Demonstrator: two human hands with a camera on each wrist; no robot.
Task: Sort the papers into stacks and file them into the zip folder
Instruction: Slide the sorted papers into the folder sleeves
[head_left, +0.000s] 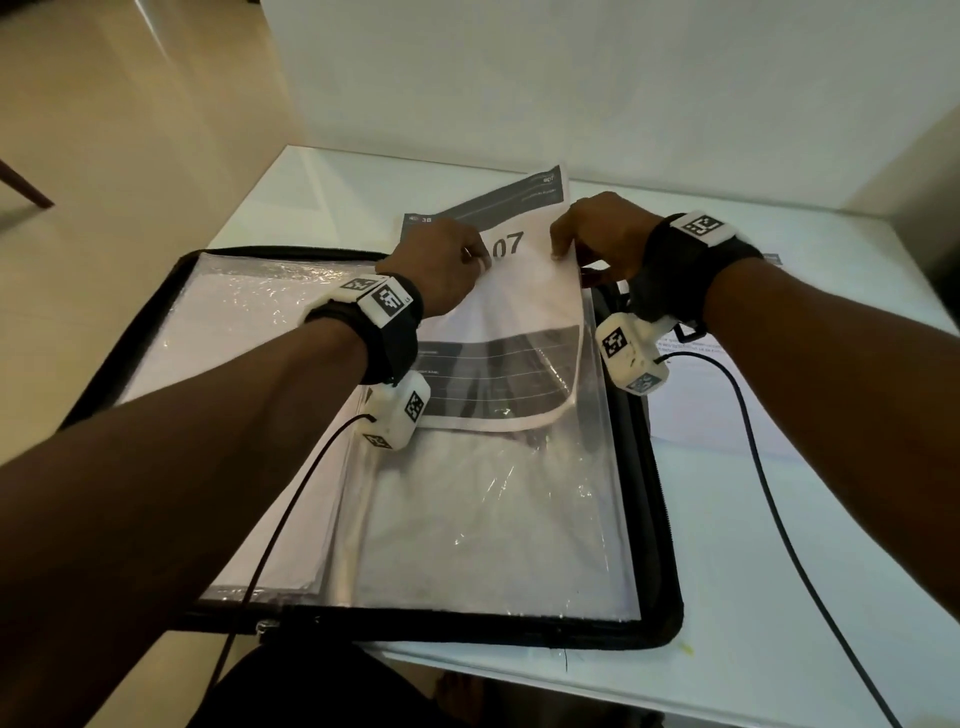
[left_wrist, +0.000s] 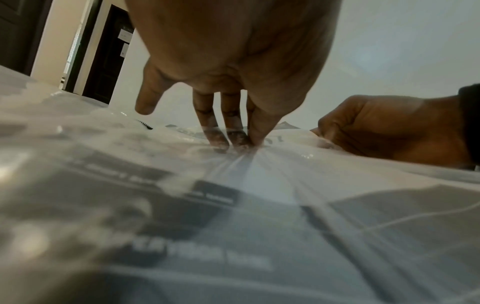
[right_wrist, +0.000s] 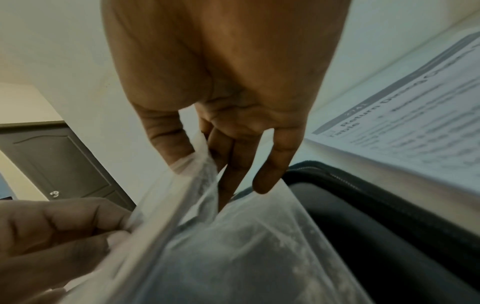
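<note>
You are at the filing step: a sheaf of papers (head_left: 519, 270) marked "07" is partly down inside a clear plastic sleeve (head_left: 498, 493) of the open zip folder (head_left: 660, 519), which lies flat on the white table (head_left: 779, 545), with its upper part standing out past the sleeve's mouth. Your left hand (head_left: 441, 265) pinches the sleeve's mouth edge between thumb and fingertips (left_wrist: 235, 137), puckering the plastic. Your right hand (head_left: 597, 234) pinches the other side of the opening, thumb outside and fingers curled behind (whether it also grips the sheets, I cannot tell). Next, I judge, you must keep the mouth spread and ease the sheaf down evenly, since its curled lower corner could catch. The folder's left half holds a filled sleeve (head_left: 234, 332) of white pages. One printed sheet (head_left: 727, 395) waits on the table, just beside the folder's right edge.
</note>
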